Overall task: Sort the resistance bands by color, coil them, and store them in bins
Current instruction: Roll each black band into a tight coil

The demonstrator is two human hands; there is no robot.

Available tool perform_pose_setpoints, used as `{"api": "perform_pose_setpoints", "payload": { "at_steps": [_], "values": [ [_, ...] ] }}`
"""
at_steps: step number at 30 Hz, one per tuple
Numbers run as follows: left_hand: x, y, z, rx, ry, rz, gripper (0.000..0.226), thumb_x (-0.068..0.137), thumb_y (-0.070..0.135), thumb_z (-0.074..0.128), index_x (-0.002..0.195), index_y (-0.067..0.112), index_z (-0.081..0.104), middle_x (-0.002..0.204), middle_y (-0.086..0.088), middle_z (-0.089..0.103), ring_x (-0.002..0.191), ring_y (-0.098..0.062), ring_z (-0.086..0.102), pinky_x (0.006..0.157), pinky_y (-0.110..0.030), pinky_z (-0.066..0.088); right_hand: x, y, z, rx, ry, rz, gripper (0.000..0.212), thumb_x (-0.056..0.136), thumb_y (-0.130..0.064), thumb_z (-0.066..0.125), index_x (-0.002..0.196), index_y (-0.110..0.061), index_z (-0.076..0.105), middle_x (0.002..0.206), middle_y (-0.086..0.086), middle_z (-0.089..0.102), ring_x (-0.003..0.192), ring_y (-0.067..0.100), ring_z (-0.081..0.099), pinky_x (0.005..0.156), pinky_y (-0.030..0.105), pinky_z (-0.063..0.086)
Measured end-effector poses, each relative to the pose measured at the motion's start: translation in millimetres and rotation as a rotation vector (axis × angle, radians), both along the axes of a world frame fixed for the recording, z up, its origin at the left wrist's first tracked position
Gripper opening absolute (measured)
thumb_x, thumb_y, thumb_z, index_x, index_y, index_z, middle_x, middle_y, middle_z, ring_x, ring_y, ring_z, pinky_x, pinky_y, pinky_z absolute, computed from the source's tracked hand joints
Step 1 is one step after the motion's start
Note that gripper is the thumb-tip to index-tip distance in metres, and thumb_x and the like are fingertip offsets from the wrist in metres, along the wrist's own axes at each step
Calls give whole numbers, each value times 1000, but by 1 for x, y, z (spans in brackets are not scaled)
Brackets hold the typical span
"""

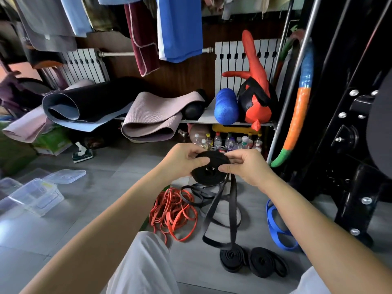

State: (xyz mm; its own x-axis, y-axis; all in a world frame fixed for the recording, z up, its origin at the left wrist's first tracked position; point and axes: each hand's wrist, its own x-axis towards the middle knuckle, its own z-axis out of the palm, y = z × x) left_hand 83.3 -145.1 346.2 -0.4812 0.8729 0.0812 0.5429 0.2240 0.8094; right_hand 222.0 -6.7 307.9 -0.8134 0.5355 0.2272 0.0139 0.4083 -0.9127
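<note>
**A:** Storage corner: grey tiled floor [84,209], rolled mats [148,115] behind. What is being held?

**B:** A partly wound black band [210,169], raised above the floor between both hands. The left hand [182,161] pinches the coil's rim, with the thumb laid across its face. The right hand [248,166] grips the opposite edge with curled fingers. The loose tail [233,209] hangs down to the floor, just beside two finished black coils [250,261].

**A:** How is this winding best done?

**B:** Probably by pressing the turns flat under the left thumb and feeding the tail untwisted, under light tension, so the layers stack evenly. Orange bands [174,211] and a blue band [277,228] lie on the floor uncoiled. The clear bins [36,196] stand well apart, to the left.
</note>
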Motion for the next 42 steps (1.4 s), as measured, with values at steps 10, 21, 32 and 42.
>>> {"api": "perform_pose_setpoints", "payload": {
  "at_steps": [10, 21, 32, 42],
  "values": [
    [2, 13, -5, -4, 151, -62, 25, 75, 11, 76, 99, 14, 68, 92, -3, 71, 80, -11, 66, 70, -22, 53, 9, 5, -11, -43, 42, -65, 31, 70, -8, 79, 86, -33, 68, 85, -11, 73, 82, 1, 69, 78, 18, 54],
    [13, 8, -31, 420, -840, 70, 21, 87, 2, 60, 107, 7, 61, 93, -6, 72, 85, -22, 70, 66, -33, 58, 16, -3, -33, -301, 195, -126, 30, 77, -6, 73, 95, -28, 68, 94, -7, 74, 92, 6, 69, 76, 14, 51],
    [7, 7, -23, 11, 453, -77, 67, 78, 27, 73, 136, 30, 41, 125, 4, 52, 116, -16, 49, 97, -36, 43, 7, -3, -34, -184, 46, -69, 31, 71, 0, 77, 87, -25, 69, 71, -15, 72, 70, 2, 69, 62, 11, 50],
    [3, 12, -30, 59, 335, -19, 42, 80, 18, 69, 119, 32, 61, 113, 10, 65, 104, -13, 59, 92, -32, 48, 14, 7, -31, -161, 17, -66, 35, 74, 1, 74, 106, -11, 67, 94, 0, 71, 86, 6, 68, 78, 19, 55]
  ]
}}
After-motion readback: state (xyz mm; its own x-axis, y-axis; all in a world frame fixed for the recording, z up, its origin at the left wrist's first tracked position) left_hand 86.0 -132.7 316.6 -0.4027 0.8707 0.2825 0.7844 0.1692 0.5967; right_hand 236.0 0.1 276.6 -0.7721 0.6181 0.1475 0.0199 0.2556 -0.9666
